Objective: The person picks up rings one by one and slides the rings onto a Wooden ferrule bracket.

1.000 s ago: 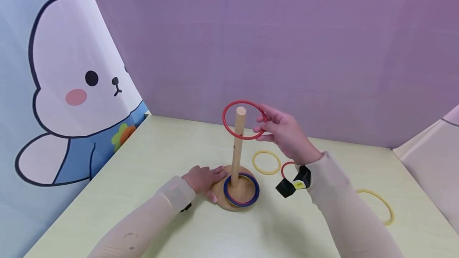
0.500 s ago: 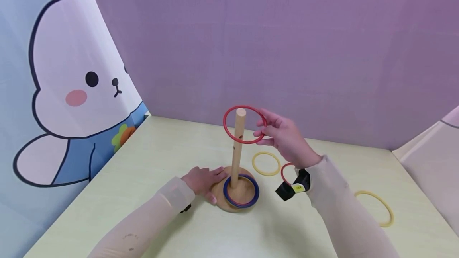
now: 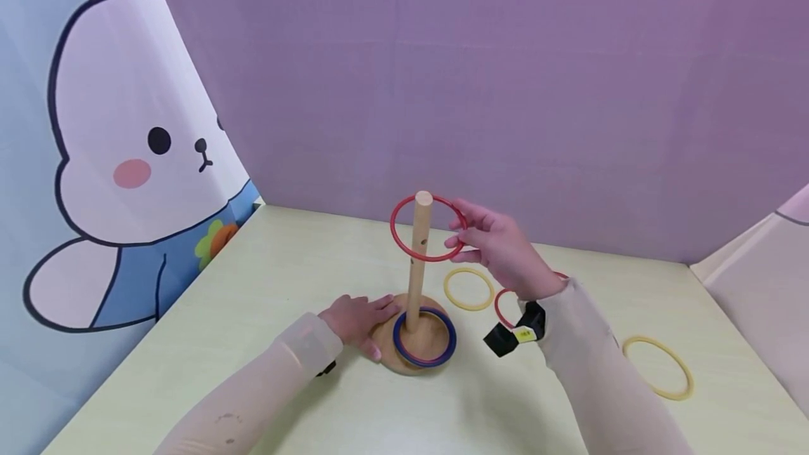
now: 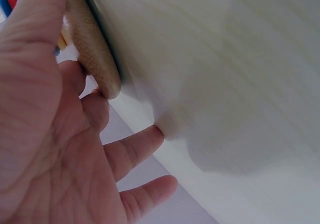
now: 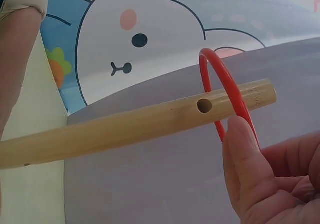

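A: Thin red plastic-looking ring point(image 5: 234, 91), around the round pale wooden peg point(image 3: 415, 286) near its top; right hand point(image 3: 502, 248) pinching its rim!
B: Likely light, stiff; rim's the hold; left hand point(image 3: 358, 318), fingers spread, touches the round wooden base point(image 3: 387, 335)!

Cannot read any word, number or brand with certainty. In the head view, on the black wrist-worn device point(image 3: 501, 340), a small yellow label point(image 3: 524, 333) with dark marks, too tiny to make out. In the right wrist view, pink marks point(image 5: 317, 2) on the printed backdrop point(image 5: 280, 16) at the upper right edge, cut off; cannot tell whether letters or drawing.
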Demonstrator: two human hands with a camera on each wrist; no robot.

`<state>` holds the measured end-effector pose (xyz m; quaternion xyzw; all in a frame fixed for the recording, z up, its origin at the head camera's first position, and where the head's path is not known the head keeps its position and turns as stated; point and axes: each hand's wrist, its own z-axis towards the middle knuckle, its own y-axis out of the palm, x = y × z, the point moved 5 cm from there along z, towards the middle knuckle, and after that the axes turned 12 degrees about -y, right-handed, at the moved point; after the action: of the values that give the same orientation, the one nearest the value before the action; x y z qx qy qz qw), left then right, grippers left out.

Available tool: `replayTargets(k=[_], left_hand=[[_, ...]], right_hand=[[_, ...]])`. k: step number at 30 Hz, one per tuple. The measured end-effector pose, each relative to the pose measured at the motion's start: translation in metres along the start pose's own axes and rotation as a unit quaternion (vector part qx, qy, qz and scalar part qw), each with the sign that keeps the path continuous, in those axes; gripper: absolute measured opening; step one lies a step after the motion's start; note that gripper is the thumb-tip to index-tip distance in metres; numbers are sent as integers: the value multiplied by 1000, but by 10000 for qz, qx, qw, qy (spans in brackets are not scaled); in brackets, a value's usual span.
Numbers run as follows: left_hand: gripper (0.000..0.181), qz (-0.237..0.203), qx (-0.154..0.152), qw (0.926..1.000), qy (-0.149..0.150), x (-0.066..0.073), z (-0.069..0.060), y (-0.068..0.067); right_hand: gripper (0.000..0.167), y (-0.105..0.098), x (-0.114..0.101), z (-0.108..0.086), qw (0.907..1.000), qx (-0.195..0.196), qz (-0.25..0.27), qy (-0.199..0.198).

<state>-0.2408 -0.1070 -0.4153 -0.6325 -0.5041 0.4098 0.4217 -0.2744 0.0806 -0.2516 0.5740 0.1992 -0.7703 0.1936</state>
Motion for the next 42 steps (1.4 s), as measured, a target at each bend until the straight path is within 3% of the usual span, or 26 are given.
replayTargets(k=[11,33,42], left_hand=[[93,252,135,9996,62,-1,2,2],[92,117,13,9999,-38,-1,4,2],[92,44,3,9999,-91,1,4,1]], right_hand=[[56,1,9,-3,9999,14,85,134],[56,4,35,-9,9997,-37,-156,180],[54,3,51,-12,9998,-8,0,222]])
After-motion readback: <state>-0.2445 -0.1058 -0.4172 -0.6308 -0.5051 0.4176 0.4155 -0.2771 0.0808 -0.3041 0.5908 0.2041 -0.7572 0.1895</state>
